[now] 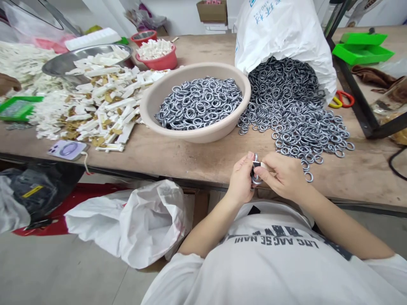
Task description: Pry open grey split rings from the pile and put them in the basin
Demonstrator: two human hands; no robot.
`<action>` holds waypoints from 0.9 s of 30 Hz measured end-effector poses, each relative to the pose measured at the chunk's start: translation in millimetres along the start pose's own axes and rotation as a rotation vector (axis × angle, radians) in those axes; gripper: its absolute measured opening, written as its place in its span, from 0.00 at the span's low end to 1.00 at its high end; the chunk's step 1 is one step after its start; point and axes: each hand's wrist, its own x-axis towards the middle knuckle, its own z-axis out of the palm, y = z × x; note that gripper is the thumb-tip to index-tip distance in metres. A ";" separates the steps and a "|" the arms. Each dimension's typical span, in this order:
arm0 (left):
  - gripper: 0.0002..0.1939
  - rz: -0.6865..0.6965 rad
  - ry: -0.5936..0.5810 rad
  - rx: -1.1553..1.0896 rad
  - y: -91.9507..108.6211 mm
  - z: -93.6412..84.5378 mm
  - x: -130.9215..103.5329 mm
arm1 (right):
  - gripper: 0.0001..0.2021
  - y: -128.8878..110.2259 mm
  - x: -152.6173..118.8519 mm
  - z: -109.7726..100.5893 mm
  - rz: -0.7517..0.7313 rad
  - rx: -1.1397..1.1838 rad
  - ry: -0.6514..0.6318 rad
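Observation:
Close to the table's front edge, my left hand (242, 178) is closed around a few grey rings (256, 179), which show between thumb and fingers. My right hand (282, 174) meets it there, its thumb and fingers pinching a small white piece with a dark flat end (257, 164) against the rings. The exact kind of that piece is too small to make out. Just beyond my hands, a pile of loose grey rings (305, 127) spills from a white sack (286, 29). To its left stands a beige basin (197, 134) full of similar rings.
White and tan plastic parts (108, 101) are heaped at left, by a steel bowl (52, 65), a red bowl (162, 63) and a phone (67, 149). Red-and-yellow-handled scissors (345, 99) lie near a black metal frame (359, 101). Another person's hand (9, 84) shows far left.

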 end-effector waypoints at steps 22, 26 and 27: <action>0.10 0.811 0.418 1.381 178.0 -6.5 98.7 | 0.26 63.7 49.8 -18.0 0.431 0.054 0.079; 0.15 0.641 0.504 1.784 200.0 -22.4 123.5 | 0.27 81.2 51.2 -21.3 0.448 0.001 0.032; 0.17 0.703 0.534 1.789 197.2 -21.8 122.3 | 0.27 85.8 50.9 -22.3 0.450 0.004 0.030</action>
